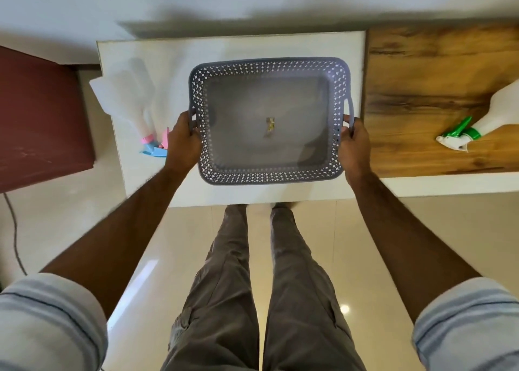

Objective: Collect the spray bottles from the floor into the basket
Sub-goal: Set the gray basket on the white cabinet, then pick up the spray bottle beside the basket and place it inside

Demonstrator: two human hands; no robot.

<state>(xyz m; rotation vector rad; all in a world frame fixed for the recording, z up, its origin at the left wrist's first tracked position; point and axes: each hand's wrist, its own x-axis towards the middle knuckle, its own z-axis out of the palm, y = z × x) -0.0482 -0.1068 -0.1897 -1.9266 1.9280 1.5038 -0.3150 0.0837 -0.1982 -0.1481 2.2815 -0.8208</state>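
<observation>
Basket, grey-lilac plastic w/ perforated walls, sits on white bench roughly centre of view. Inside looks empty except a small scrap/label on the bottom, too blurry to ID. Left hand curled shut around basket's left handle, fingers wrapped over the loop. Right hand same on the right handle, thumb on top. Both forearms bare, light blue sleeves rolled up near the elbows. Can't tell if basket is lifted or resting; its base looks to be on the bench top.

Spray bottles: two translucent white ones lie on their sides on the white bench, just left of the basket, nozzles pointing toward the person. One has pink collar w/ blue trigger; second bottle's pink trigger is partly hidden behind left hand. The outer bottle's base overhangs the bench's left edge. Third bottle, white w/ green-and-white trigger, lies on its side on the wood-grain top adjoining the bench on the right, well apart from the basket, body cut off by frame edge.

Dark red cabinet at left. Glossy cream tile floor below, person's grey trousers in centre, thin cable on floor far left.
</observation>
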